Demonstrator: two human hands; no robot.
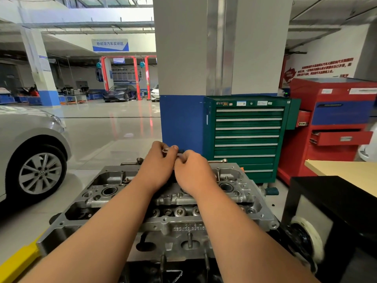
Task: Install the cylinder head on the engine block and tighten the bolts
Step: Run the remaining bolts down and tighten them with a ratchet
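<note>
floor [114,127]: glossy grey | standing on it: silver car [24,139], green drawer cabinet [246,137], red tool cabinet [334,127]

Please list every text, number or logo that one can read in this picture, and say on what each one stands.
"新能源汽车实训区": hanging blue and white banner.
VW emblem: wheel hub of the silver car.
Cast number on the cylinder head: perhaps "18D 103", the rest unclear.
Red wall writing, green cabinet stickers, red cabinet labels: too blurred to read.
Metal tool held by left hand and right hand: no marking seen.
</note>
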